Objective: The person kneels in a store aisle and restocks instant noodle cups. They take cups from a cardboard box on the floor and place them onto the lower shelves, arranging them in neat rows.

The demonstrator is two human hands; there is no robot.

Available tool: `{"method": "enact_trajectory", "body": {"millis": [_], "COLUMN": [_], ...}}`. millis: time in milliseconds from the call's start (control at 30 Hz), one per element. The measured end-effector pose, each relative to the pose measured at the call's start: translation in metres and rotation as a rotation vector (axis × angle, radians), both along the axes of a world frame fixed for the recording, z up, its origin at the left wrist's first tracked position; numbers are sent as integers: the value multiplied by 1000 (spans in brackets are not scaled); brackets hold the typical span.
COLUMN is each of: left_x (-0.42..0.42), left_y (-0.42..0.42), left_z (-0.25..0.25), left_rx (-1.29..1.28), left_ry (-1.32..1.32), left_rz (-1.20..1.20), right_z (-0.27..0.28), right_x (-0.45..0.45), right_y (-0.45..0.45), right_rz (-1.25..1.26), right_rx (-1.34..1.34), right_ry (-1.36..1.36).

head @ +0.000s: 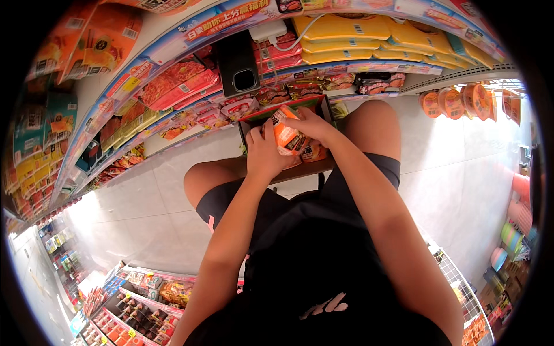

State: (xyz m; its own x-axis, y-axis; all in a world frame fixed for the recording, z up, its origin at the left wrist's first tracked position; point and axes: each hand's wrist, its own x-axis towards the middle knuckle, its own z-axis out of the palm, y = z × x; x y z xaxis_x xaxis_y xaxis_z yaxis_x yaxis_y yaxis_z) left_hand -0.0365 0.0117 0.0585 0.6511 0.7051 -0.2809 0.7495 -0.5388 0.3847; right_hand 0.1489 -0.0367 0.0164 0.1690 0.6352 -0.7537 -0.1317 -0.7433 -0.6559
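An orange and white printed food package (289,135) is held between my two hands above an open box. My left hand (265,149) grips its left and lower side, with the fingers over its edge. My right hand (312,125) holds its upper right side, the thumb lying across the top. The open box (325,106), dark outside with a green and red inner flap, stands between my knees. Further orange packages (314,152) lie in it, partly hidden by my hands. The box rests on a brown surface (303,171), only its near edge showing.
Store shelves (173,41) with packaged food curve round the front and left. A black phone (238,65) and a white charger (267,31) with a cable are at the shelf ahead. Orange tubs (475,101) hang at right. A wire rack (469,281) stands behind right.
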Motion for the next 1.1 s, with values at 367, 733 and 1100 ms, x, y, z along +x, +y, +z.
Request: {"method": "enact_trajectory", "body": {"millis": [367, 733, 1100], "left_x": [-40, -70, -91], "left_y": [-29, -49, 55], "left_z": [56, 82, 347], "left_rx": [241, -810, 712], "left_ry": [-400, -1094, -1047], "left_rz": [-191, 551, -407], "right_z": [7, 97, 23], "right_x": [-18, -51, -44], "right_y": [-73, -76, -88], "right_rz": [-229, -466, -343], "right_rx": [433, 679, 410], "right_ry": [58, 610, 479]}}
